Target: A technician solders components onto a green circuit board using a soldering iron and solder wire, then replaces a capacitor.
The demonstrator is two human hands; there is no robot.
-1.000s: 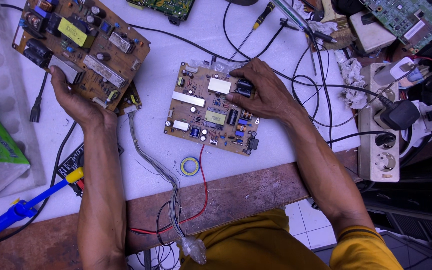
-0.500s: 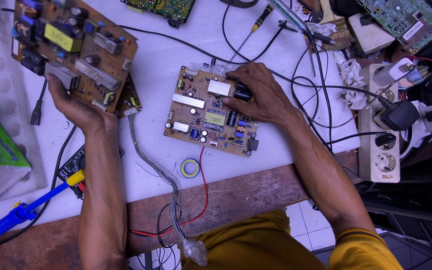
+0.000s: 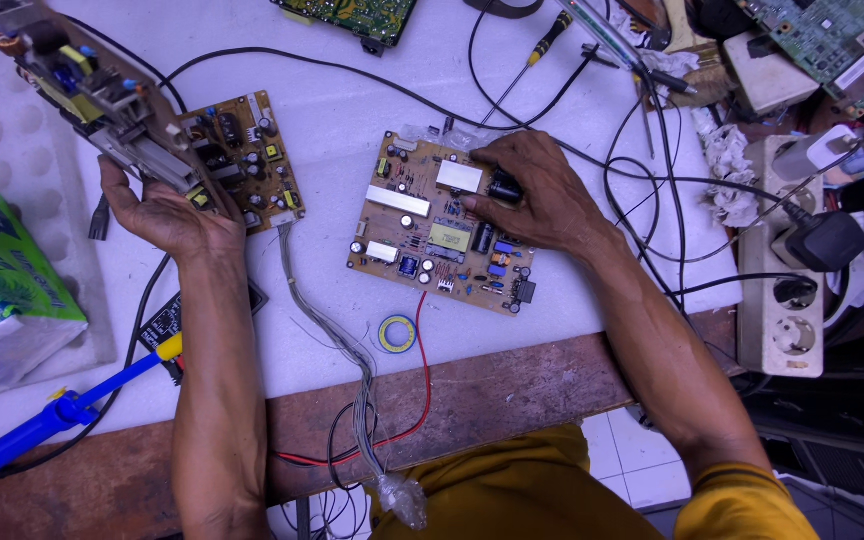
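Note:
My left hand (image 3: pixel 162 215) grips the lower edge of a large brown circuit board (image 3: pixel 82 85) and holds it tilted up on edge above the white worktop. Uncovered beneath it lies a smaller brown circuit board (image 3: pixel 247 160) with a grey wire bundle (image 3: pixel 337 345) running from it toward me. My right hand (image 3: pixel 532 195) rests on the right part of a tan power-supply board (image 3: pixel 432 225) lying flat in the middle, fingers around a black capacitor.
A roll of yellow tape (image 3: pixel 397 333) and a red wire (image 3: pixel 422 370) lie near the front edge. A blue desoldering pump (image 3: pixel 62 410) sits front left, a green tissue pack (image 3: pixel 2 285) left. A screwdriver (image 3: pixel 542 45), black cables and a white power strip (image 3: pixel 782 280) crowd the right.
My left hand has lifted and tipped the large board up toward the far left, exposing the smaller board under it. My right hand has stayed on the middle board.

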